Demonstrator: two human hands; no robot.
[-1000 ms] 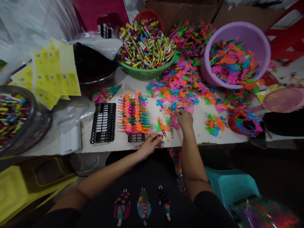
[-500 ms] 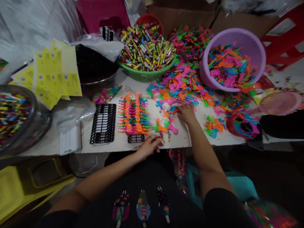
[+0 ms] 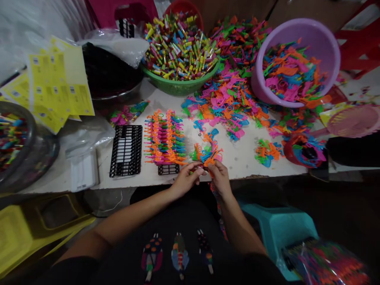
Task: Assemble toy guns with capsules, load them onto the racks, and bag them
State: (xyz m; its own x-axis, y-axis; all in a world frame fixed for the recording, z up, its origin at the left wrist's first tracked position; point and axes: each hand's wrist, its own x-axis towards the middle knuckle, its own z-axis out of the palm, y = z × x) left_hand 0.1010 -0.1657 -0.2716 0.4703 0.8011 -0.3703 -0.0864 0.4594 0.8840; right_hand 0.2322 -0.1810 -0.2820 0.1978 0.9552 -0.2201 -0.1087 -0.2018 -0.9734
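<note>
Orange plastic toy is pinched in my right hand at the near edge of the tabletop; my left hand pinches a small tube against it, fingertips of both hands almost touching.

Head view, hazards:
- Both hands sit over the tabletop edge. If either pinch slackens, I judge the toy or tube will drop to my lap or the floor.
- A small loose pile lies just beyond my fingers. A forward nudge could scatter it toward the filled rack.
- The rack's rows stand just left of my left hand. A wrist swing that way could knock pieces out of line.
- The empty black tray lies further left, apart from the hands.
- Whether the tube is seated in the toy cannot be told; my fingers hide the joint.
</note>
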